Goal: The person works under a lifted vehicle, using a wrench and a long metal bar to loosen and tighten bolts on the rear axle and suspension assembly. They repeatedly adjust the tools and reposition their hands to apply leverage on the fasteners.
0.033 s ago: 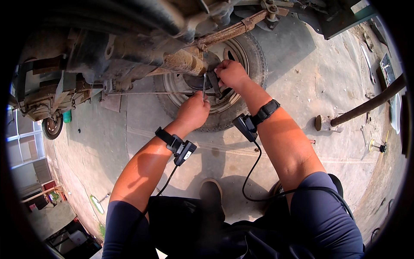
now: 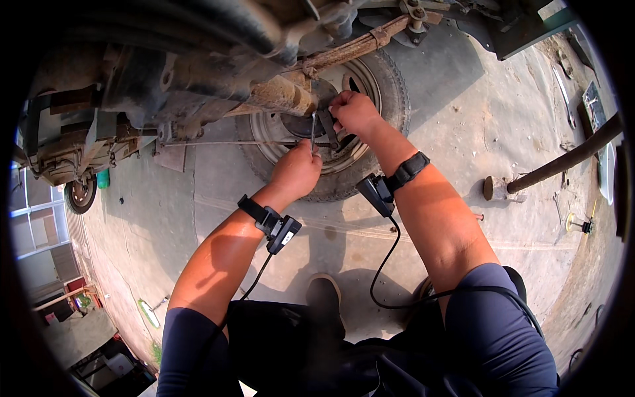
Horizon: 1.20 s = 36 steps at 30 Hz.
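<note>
While our left hand (image 2: 297, 172) clasps slim metal tool (image 2: 313, 128), long axis pointing away, our right hand (image 2: 357, 116) sits just rightward, fingers curled, grasp unclear.

Two bare hands (image 2: 297, 173) (image 2: 357, 116) are showing, one slim silver tool (image 2: 313, 129), two black wristbands (image 2: 408, 171) (image 2: 251, 209), and two round rubber-tyred wheels (image 2: 344, 165) (image 2: 81, 194), far and left.
</note>
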{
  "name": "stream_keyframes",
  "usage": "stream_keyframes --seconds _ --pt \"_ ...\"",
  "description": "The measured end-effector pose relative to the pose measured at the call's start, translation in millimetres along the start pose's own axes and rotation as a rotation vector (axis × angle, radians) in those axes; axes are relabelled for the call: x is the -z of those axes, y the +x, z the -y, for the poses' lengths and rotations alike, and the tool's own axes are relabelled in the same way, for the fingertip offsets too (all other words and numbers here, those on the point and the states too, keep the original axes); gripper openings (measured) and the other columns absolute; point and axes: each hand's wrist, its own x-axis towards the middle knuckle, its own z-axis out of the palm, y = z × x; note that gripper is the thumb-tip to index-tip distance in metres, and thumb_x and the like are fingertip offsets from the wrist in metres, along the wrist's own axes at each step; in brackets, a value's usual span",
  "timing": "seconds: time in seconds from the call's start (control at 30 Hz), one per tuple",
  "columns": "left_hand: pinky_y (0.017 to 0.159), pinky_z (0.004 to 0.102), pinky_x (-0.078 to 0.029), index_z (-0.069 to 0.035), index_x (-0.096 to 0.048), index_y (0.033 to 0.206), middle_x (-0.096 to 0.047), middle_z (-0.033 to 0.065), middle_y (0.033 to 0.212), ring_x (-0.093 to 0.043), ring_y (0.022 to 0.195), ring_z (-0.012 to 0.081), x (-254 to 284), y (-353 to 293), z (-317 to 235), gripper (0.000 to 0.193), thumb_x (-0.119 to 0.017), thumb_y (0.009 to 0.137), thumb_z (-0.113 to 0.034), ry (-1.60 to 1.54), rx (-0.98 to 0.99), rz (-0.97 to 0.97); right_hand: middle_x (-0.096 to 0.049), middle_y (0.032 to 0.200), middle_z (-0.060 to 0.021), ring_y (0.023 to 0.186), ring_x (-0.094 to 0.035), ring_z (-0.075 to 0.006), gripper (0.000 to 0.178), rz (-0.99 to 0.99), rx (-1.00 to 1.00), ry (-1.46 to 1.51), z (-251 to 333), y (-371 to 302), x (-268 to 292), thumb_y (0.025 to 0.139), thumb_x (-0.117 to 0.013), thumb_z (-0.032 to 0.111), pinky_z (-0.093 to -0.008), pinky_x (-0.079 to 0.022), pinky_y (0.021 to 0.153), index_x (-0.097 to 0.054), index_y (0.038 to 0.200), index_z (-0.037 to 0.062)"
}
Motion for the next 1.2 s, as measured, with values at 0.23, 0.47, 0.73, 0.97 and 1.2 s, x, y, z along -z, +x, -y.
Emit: stream_keyframes --seconds 0.23,0.47,0.73,0.97,1.2 --pt "0.082 0.0527 -0.051 0.0 -0.055 0.11 -0.068 0.0246 0.102 -0.066 0.095 0.0438 1.4 -2.3 -1.2 0.028 -0.05 0.097 -0.024 -0.007 0.003 -0.015 -0.073 0.073 -0.0116 0.066 -0.073 -0.021 0.022 0.012 -0.028 -0.115 9.7 -1.8 3.3 0.09 -0.064 0.019 -0.0343 -0.056 0.068 -0.069 0.102 0.0009" --pt "0.081 0.053 -0.051 0.0 -0.054 0.11 -0.068 0.0249 0.101 -0.065 0.094 0.0445 1.8 -3.7 -2.4 0.028 -0.05 0.097 -0.024 -0.006 0.001 -0.035 -0.073 0.075 -0.0139 0.07 -0.073 -0.0243 0.029 0.014 0.052 0.028 3.8 -3.8 -0.7 0.09 -0.063 0.024 -0.0358 -0.056 0.068 -0.069 0.102 -0.001" --pt "0.081 0.0537 -0.051 0.002 -0.053 0.11 -0.067 0.0268 0.1 -0.065 0.093 0.0453 -0.9 -1.7 -1.6 0.029 -0.05 0.097 -0.024 -0.005 -0.01 -0.038 -0.073 0.085 -0.0177 0.075 -0.073 -0.0274 0.033 -0.03 0.077 -0.191 0.7 0.4 -1.5 0.091 -0.061 0.03 -0.0379 -0.057 0.074 -0.07 0.101 -0.0002" --pt "0.08 0.0538 -0.051 0.002 -0.053 0.109 -0.068 0.0272 0.098 -0.065 0.091 0.0458 0.5 -3.3 -0.5 0.028 -0.05 0.097 -0.023 -0.007 -0.015 -0.046 -0.072 0.091 -0.0215 0.095 -0.069 -0.0368 0.035 -0.027 0.022 -0.328 9.1 -3.7 1.6 0.091 -0.059 0.032 -0.0427 -0.054 0.087 -0.069 0.102 0.0003" --pt "0.08 0.0538 -0.051 0.002 -0.053 0.11 -0.068 0.0269 0.096 -0.066 0.09 0.0452 0.1 -4.0 -0.4 0.028 -0.05 0.097 -0.022 -0.003 -0.01 -0.066 -0.072 0.1 -0.0209 0.099 -0.068 -0.0366 0.039 -0.07 0.08 -0.19 4.6 -6.9 -8.0 0.092 -0.056 0.036 -0.0435 -0.053 0.088 -0.069 0.103 0.0006"
